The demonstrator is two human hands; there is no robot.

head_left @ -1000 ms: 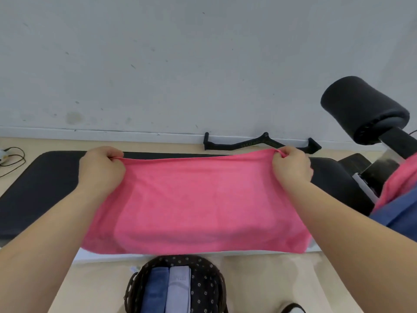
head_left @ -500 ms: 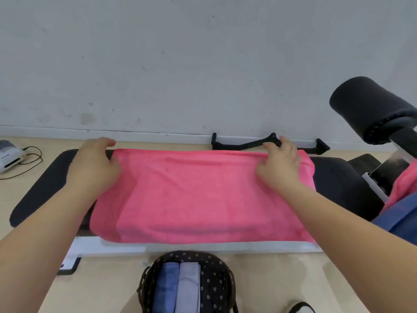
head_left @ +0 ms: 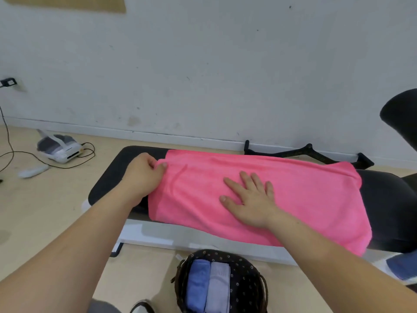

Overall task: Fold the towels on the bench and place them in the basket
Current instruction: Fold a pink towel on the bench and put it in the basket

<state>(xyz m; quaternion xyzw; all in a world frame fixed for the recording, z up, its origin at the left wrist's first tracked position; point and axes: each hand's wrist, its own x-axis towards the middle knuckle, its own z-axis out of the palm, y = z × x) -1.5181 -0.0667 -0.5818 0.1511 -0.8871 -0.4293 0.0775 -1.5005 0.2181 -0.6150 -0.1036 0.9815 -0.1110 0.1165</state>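
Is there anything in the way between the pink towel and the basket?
Nothing visible blocks it. The pink towel lies on the bench, and the basket sits on the floor just in front, open-topped, with two folded towels filling one side and free room beside them.

A black padded bench (head_left: 112,175) on a white frame stands along the wall, and a pink towel (head_left: 304,199) lies folded across its pad, its near edge hanging over the front. The tan floor (head_left: 56,211) carries the bench, a dark dotted basket (head_left: 248,274) just in front of it, a white device (head_left: 61,147) with cables at left, and a black bar (head_left: 306,152) by the wall.
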